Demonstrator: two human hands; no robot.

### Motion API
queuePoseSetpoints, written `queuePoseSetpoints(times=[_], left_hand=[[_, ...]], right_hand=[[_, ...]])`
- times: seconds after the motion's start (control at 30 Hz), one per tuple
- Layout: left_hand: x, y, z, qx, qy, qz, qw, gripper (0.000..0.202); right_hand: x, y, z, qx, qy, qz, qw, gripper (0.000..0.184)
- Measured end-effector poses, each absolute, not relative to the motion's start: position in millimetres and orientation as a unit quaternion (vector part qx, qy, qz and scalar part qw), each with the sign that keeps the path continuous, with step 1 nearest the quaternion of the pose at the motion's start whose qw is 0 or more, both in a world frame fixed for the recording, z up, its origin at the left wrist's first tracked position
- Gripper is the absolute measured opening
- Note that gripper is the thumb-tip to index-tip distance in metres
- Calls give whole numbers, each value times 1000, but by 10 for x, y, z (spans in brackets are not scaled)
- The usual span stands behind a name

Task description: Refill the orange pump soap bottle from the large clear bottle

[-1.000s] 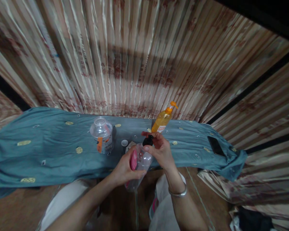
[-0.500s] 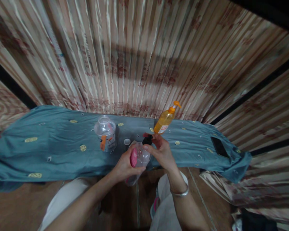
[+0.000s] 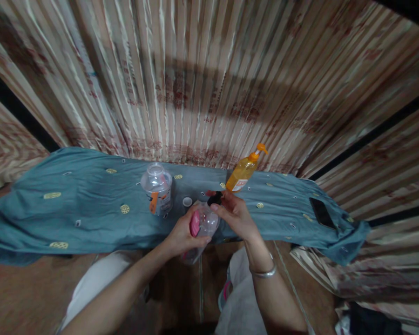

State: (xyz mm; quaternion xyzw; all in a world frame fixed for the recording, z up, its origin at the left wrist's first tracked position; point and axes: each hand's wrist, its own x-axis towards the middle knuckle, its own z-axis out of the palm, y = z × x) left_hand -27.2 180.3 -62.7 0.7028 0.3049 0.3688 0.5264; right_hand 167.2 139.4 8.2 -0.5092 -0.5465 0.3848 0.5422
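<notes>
A clear plastic bottle [image 3: 208, 224] with a pink label is tilted over the table's front edge, its top pointing away to the right. My left hand [image 3: 182, 234] is wrapped round its body. On the bottle's neck sits a black spray or pump head [image 3: 215, 199], which my right hand [image 3: 235, 215] grips between thumb and fingers; part of it is hidden by them. Just beyond my right hand stands an orange pump bottle [image 3: 243, 172]. A small white cap [image 3: 187, 202] lies left of the held bottle.
A clear plastic jar or tub [image 3: 157, 190] with an orange label stands to the left on the teal cloth [image 3: 91, 200] over the table. A black phone [image 3: 321, 213] lies at the right end. A pleated curtain [image 3: 195, 93] hangs behind.
The view has shifted slightly, so the table items appear a little to the right and higher. My right fingers have moved slightly on the black head; both hands keep their hold.
</notes>
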Motion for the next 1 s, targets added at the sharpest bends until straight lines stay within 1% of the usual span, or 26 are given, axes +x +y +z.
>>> queuePoseSetpoints(times=[0.1,0.23,0.33,0.43,0.5,0.6,0.73,0.83,0.93,1.0], left_hand=[[-270,1812,-598,687,274,357,571,77],[-257,1834,-590,670,266,362,591,79],[-245,1852,-595,669,272,365,587,77],[-226,1856,-601,672,279,360,584,76],[-207,1850,-603,671,274,357,589,78],[-177,1833,-601,665,254,358,604,80],[-146,1807,-593,646,228,340,645,84],[-129,1797,-612,638,225,331,658,86],[-115,1796,-649,646,239,325,649,81],[-106,1793,-664,649,249,318,644,80]], right_hand=[[1684,1393,116,-486,-555,411,535,61],[1664,1413,112,-472,-557,421,538,62],[1626,1437,82,-513,-552,370,544,63],[1617,1454,66,-545,-537,334,551,58],[1638,1456,78,-530,-536,351,555,56],[1686,1441,112,-505,-544,381,552,60],[1722,1406,120,-490,-549,400,547,61],[1729,1385,72,-517,-542,368,552,64],[1747,1367,19,-554,-532,325,552,63],[1772,1358,7,-553,-530,334,550,60]])
